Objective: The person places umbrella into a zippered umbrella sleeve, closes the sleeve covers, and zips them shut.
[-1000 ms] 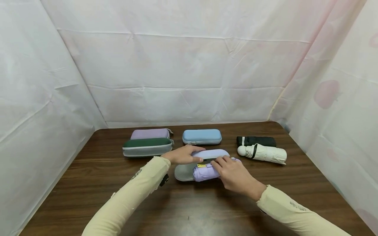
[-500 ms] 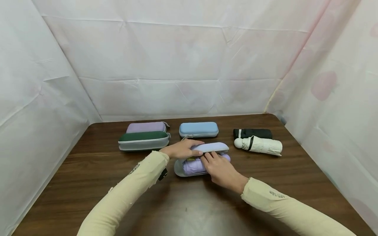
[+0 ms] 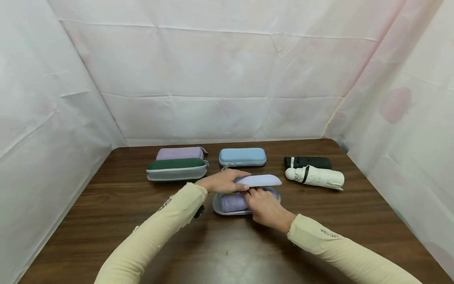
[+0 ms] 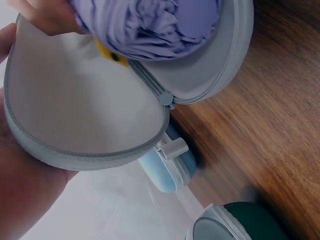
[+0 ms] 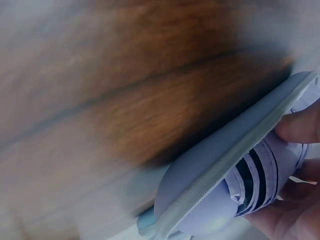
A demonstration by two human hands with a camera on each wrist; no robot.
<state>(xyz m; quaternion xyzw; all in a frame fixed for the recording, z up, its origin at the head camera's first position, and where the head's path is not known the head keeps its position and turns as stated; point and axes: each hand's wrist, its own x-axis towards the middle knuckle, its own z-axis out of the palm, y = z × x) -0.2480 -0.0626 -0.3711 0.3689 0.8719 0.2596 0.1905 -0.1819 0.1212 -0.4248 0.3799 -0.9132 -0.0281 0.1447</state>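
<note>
A lilac zip case (image 3: 258, 180) lies unzipped on the table, its lid raised and its grey inner side showing in the left wrist view. My left hand (image 3: 225, 181) grips the left end of that lid, thumb toward the front. Inside the bottom half sits a folded lilac umbrella (image 3: 233, 202) with a small yellow tag (image 4: 111, 54). My right hand (image 3: 265, 208) holds the umbrella, thumb on one side and fingers on the other in the right wrist view. The hand covers the umbrella's middle in the head view.
Behind the left forearm lie a dark green and grey case (image 3: 177, 169) and a purple case (image 3: 180, 153). A blue case (image 3: 242, 156) stands behind the lilac one. On the right are a black folded umbrella (image 3: 313, 162) and a white one (image 3: 320, 177).
The lilac umbrella has moved left and down into the bottom half of the case, my right hand going with it. My left hand has kept its grip on the lid.
</note>
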